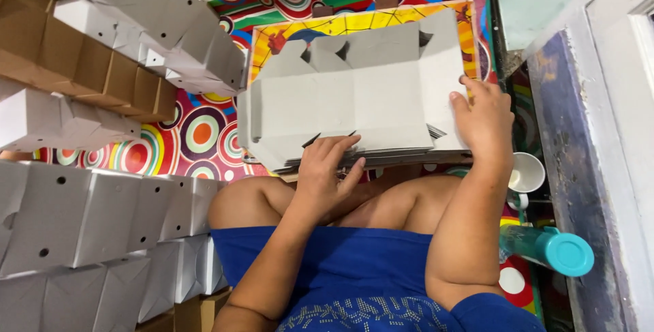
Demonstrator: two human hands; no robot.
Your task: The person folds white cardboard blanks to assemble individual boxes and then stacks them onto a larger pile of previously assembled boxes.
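The top flat box blank (354,100) lies on a stack of blanks over your lap, above the patterned floor mat (197,134): light, thin card, stiff until creased, so lift it by an edge. Your left hand (325,175) curls its fingers at the near edge; your right hand (485,117) presses open-fingered on the right flap. Folded boxes (88,216) stand beside you.
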